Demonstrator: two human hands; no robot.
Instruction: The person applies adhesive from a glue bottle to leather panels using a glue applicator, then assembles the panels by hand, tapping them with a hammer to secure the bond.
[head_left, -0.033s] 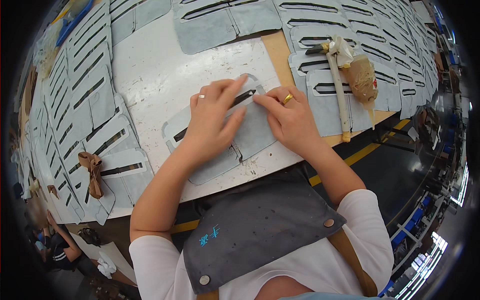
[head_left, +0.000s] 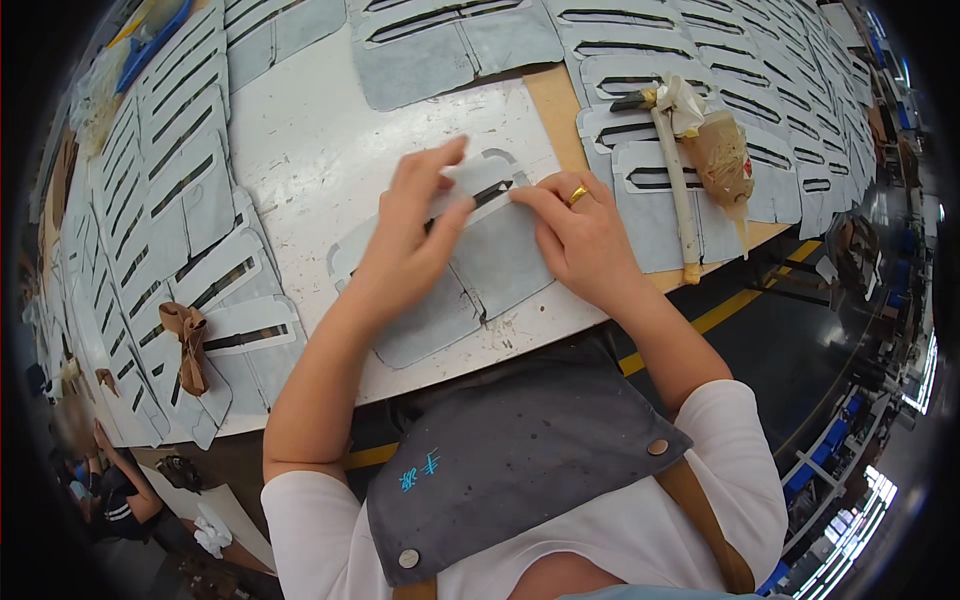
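Observation:
A flat grey panel [head_left: 520, 262] with rounded corners lies on the white tabletop in front of me. Near its far edge runs a narrow dark slot [head_left: 488, 194] edged by pale strips. Slightly blurred, my left hand [head_left: 403, 232] hovers over the left part of the slot, its fingers apart and nothing visible in them. My right hand [head_left: 588, 235], with a gold ring, rests at the slot's right end. Its index fingertip touches the panel there and the other fingers curl under. Whether it pinches anything small is hidden.
Similar slotted panels [head_left: 190, 150] overlap in rows on the left, with a brown crumpled strip [head_left: 185, 345] on them. More panels [head_left: 455, 60] lie beyond and right. A hammer [head_left: 675, 185] and a cloudy plastic bag [head_left: 722, 165] lie at right. Another person [head_left: 120, 495] sits far left.
My left hand has shifted a little left and lifted, uncovering more of the panel and slot. My right hand stays almost in place.

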